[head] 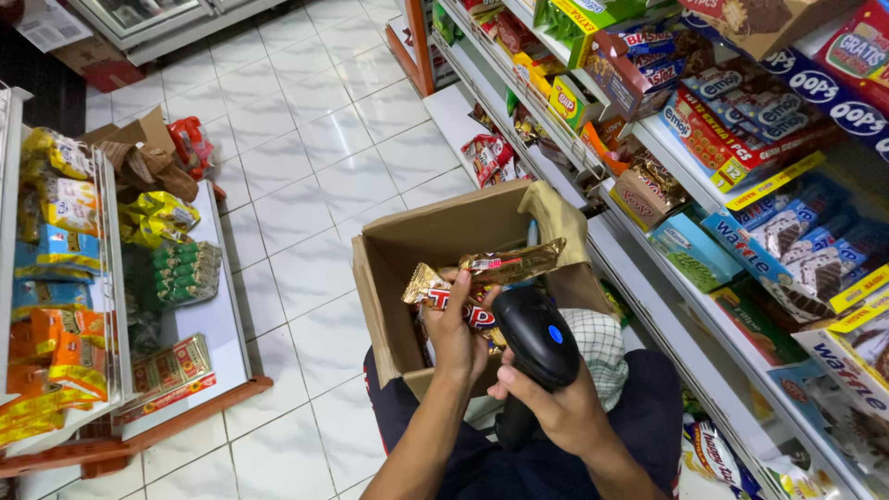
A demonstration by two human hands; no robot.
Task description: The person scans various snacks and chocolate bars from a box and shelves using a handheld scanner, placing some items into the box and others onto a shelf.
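A: Roughly, largest first. What stands around the box (435, 268)?

B: White tiled floor (306, 185) to its left. Long shelf (667, 306) to its right, packed with blue wafer packs (796, 250) and red biscuit boxes (722, 130). Further left of the box, past the floor, a low rack (199, 319) with yellow and green packets.

A: The box itself?

B: Brown cardboard, flaps open, resting on the person's lap. Checked cloth (597, 343) just right of it, by the near corner.

A: Hands?

B: Left hand (457, 338) is over the box's near edge, fingers closed around a bunch of gold-wrapped bars (482, 278); the bars fan out above the box opening. Right hand (556, 407) sits just outside the near edge, wrapped tight around the handle of a black scanner (537, 347). Scanner head is close under the bars; touching or not, cannot tell.

A: Anything inside the box?

B: Hidden by the bars and hand.
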